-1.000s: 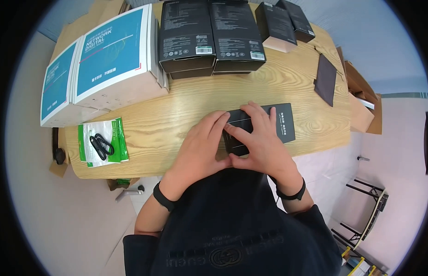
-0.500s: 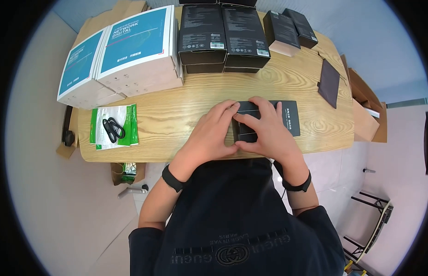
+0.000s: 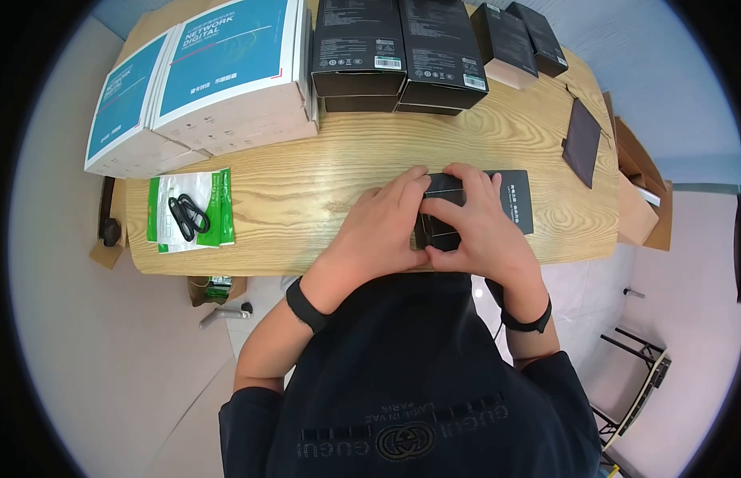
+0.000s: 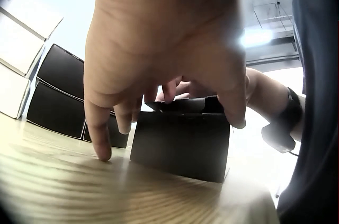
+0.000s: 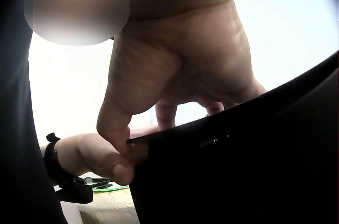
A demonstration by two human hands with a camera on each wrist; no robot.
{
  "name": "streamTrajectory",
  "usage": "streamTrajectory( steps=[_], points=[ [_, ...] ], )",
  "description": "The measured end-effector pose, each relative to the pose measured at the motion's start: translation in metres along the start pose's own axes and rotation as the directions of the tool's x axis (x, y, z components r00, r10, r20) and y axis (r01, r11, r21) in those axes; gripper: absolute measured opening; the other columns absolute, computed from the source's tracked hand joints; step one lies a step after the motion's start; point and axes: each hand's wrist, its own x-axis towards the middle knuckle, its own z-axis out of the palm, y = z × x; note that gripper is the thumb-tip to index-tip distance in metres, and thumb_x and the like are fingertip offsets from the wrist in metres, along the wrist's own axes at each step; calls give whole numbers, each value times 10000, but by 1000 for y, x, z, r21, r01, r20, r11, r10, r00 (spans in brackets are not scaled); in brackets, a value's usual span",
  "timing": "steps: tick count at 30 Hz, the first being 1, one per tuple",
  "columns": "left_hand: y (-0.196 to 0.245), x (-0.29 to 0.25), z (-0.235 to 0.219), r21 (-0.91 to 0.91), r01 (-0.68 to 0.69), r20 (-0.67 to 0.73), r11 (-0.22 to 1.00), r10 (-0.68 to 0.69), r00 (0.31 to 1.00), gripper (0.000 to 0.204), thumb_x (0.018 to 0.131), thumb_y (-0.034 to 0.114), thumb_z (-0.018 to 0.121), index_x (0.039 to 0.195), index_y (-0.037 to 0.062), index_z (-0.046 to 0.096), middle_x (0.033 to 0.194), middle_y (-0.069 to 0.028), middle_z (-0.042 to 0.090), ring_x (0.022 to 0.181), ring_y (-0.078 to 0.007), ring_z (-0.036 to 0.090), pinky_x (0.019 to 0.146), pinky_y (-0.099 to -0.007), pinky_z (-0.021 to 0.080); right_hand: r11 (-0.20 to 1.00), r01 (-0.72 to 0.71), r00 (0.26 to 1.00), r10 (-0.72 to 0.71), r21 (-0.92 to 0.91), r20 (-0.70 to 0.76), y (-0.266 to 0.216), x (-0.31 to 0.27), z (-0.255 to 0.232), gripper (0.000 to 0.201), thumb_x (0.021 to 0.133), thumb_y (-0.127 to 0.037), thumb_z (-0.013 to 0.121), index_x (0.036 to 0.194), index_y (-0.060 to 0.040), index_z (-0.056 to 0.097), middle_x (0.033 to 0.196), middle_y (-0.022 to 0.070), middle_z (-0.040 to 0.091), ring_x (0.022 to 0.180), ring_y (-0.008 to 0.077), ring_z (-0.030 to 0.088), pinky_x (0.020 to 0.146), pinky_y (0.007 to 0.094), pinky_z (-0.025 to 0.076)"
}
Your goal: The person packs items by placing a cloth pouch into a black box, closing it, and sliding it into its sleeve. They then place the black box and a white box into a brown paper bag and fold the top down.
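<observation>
Box (image 3: 441,237), black, is being held near the near edge of the worktop (image 3: 307,183), at the centre of the clock. By the left grip (image 3: 378,227) its nine o'clock end is being spanned, with thumb and fingers set apart and clamped about the corners; one fingertip is being rested on the worktop. By the right grip (image 3: 490,231) the upper edges are being pinched, the thumb being placed near the left thumb at about seven o'clock. A printed panel (image 3: 520,209) is being partly covered by the right grip at three o'clock; whether it is being joined to the box cannot be told. At nine o'clock, a cable (image 3: 189,217) is being borne by green-and-white packets (image 3: 223,211). White cartons (image 3: 227,119) are being stacked toward ten o'clock, dark cartons (image 3: 358,84) toward twelve, smaller cartons (image 3: 506,48) toward one. A pouch (image 3: 582,143) is being displayed at two.
</observation>
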Motion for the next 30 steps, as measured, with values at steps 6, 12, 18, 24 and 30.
streamTrajectory(
  steps=[6, 12, 18, 24, 30],
  points=[
    [-2, -3, 0, 28, -18, -7, 999, 18, 1000, 963, 622, 286, 935, 1389, -16, 437, 1524, -227, 449, 1381, -387, 481, 1061, -493, 435, 1000, -23, 998, 22, 11, 61, 0, 2, -5, 513, 665, -315, 907, 1130, -183, 737, 1412, 174, 464, 1368, 414, 436, 1120, 777, 247],
    [5, 2, -8, 79, 1, 95, 997, -8, 995, 1129, 622, 351, 948, 1519, 0, 361, 1581, -202, 378, 1421, -405, 426, 1110, -500, 393, 999, -18, 985, 10, 48, 171, 7, 0, -4, 496, 760, -356, 847, 1199, -170, 711, 1549, 204, 383, 1518, 438, 269, 1105, 839, 167],
    [18, 16, -2, 123, 10, 130, 992, -26, 991, 1111, 643, 279, 928, 1558, 28, 348, 1549, -206, 386, 1474, -397, 369, 1137, -524, 374, 910, -15, 998, -11, 413, 60, 75, -1, -73, 504, 846, -244, 813, 1323, -138, 689, 1579, 205, 438, 1456, 356, 436, 1159, 475, 385],
    [19, -11, -41, 173, 71, 205, 982, -107, 973, 1011, 682, 206, 882, 1545, 36, 384, 1503, -200, 412, 1444, -442, 377, 1168, -523, 363, 979, -102, 952, 45, -175, -302, 200, 74, -108, 613, 893, -224, 750, 1464, -140, 543, 1524, 274, 453, 1424, 461, 440, 1154, 492, 405],
    [18, -36, -40, 195, 148, 91, 970, -168, 982, 1076, 619, 179, 935, 1540, 42, 396, 1473, -210, 412, 1408, -442, 406, 1163, -487, 389, 913, -291, 894, 154, -284, -422, 266, 151, -63, 610, 845, -182, 749, 1426, -152, 562, 1474, 211, 519, 1288, 413, 573, 1013, 476, 535]
  ],
)
